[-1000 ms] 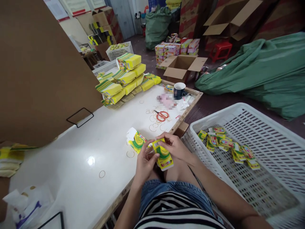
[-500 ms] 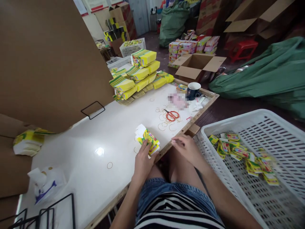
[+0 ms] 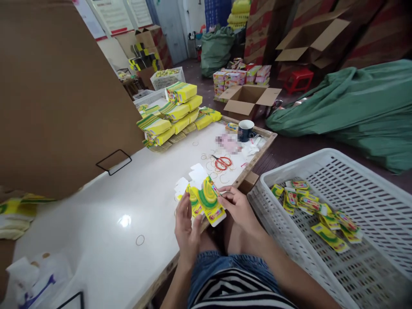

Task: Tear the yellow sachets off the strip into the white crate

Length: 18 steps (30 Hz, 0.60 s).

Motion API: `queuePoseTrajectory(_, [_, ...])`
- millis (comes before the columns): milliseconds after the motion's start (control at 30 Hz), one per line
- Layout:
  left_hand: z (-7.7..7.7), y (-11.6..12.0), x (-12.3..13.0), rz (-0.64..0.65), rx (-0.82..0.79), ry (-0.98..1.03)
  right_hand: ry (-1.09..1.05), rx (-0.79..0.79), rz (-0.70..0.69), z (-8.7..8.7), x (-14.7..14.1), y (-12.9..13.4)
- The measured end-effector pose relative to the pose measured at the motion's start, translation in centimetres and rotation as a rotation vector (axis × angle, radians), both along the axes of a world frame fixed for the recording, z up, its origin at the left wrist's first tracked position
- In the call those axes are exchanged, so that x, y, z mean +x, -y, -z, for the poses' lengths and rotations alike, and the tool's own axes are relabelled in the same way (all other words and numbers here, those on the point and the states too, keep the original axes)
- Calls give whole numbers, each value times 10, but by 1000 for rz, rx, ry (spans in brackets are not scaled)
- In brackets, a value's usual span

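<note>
Flat yellow-green cartons with white flaps are at the front edge of the white table (image 3: 106, 223). My right hand (image 3: 240, 206) pinches the right edge of the upper carton (image 3: 209, 199), which is tilted over another carton (image 3: 194, 201). My left hand (image 3: 188, 229) is at the left of the lower carton, its fingers raised and apart from the thumb, which lies by the carton's lower end. To the right, a white plastic basket (image 3: 325, 156) holds several small yellow cartons (image 3: 328, 237).
Behind the cartons lie red-handled scissors (image 3: 223, 163) among rubber bands. A dark mug (image 3: 245, 131) stands at the table's far corner. Stacked yellow cartons (image 3: 174, 111) fill the back left. A black wire frame (image 3: 114, 162) is at the left edge.
My right hand has moved in from the table edge and now grips a carton. The cartons now show apart, one over another. Another carton lies in the basket. The view has shifted right.
</note>
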State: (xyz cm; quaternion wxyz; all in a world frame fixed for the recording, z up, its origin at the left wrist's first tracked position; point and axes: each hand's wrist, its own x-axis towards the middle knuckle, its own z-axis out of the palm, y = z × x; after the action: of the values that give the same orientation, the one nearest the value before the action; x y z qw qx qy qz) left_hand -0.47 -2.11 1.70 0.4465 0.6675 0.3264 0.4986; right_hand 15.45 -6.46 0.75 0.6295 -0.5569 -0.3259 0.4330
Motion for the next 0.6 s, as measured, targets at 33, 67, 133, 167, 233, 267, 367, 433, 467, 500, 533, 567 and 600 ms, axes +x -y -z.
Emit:
queuePoseTrajectory(33, [-2,-2,2,18,-151,90,-69,15,-8,0,-3,4])
queuePoseTrajectory(67, [-4,-4,3,74,-292,156,-141,29,-24,-1,-6,7])
queuePoseTrajectory(133, [-7,-7,6,242,-515,208,-252,48,-56,-3,-12,10])
queuePoseTrajectory(167, [-8,-7,7,313,-588,222,-284,52,-65,-4,-14,11])
queuePoseTrajectory(233, [-10,-6,9,399,-662,247,-309,57,-67,-2,-17,11])
queuePoseTrajectory(267, [-11,-5,10,419,-675,257,-301,63,-62,0,-17,10])
queuePoseTrajectory(367, [-12,-3,13,427,-675,291,-219,68,-60,4,-14,10])
queuePoseTrajectory(433, [-11,-4,16,400,-672,314,-154,51,-67,3,-11,11])
queuePoseTrajectory(467, [-10,-4,17,381,-679,315,-129,38,-72,1,-11,12])
queuePoseTrajectory(500, [-9,-5,18,355,-691,310,-109,24,-76,-2,-11,13])
queuePoseTrajectory(533, [-8,-6,19,320,-702,304,-87,14,-77,-4,-11,14])
queuePoseTrajectory(567, [-6,-7,20,277,-711,297,-58,5,-72,-6,-12,15])
queuePoseTrajectory(600, [-4,-7,21,232,-715,291,-22,-1,-62,-8,-13,15])
